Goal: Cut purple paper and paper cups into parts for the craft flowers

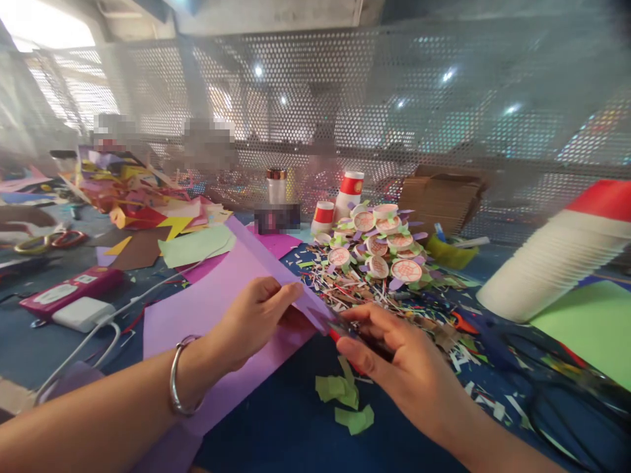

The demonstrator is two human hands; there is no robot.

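Note:
My left hand [261,318], with a silver bangle at its wrist, pinches a sheet of purple paper [192,315] near its folded right edge. Scissors [340,328] with some red on them are in my right hand [404,361], fingers wrapped round the handles. Their blades meet the near corner of the folded purple strip. How far the blades are apart I cannot make out. Below the scissors, small light green paper pieces [355,419] lie on the dark blue tabletop [276,433].
Beyond my hands rises a pile of round printed paper pieces [377,246] amid scraps. Stacked paper cups [552,259] lean at right. A charger [83,314], a maroon box [73,292] and a cable [142,295] lie left. Coloured paper [138,190] and a perforated screen [315,98] stand behind.

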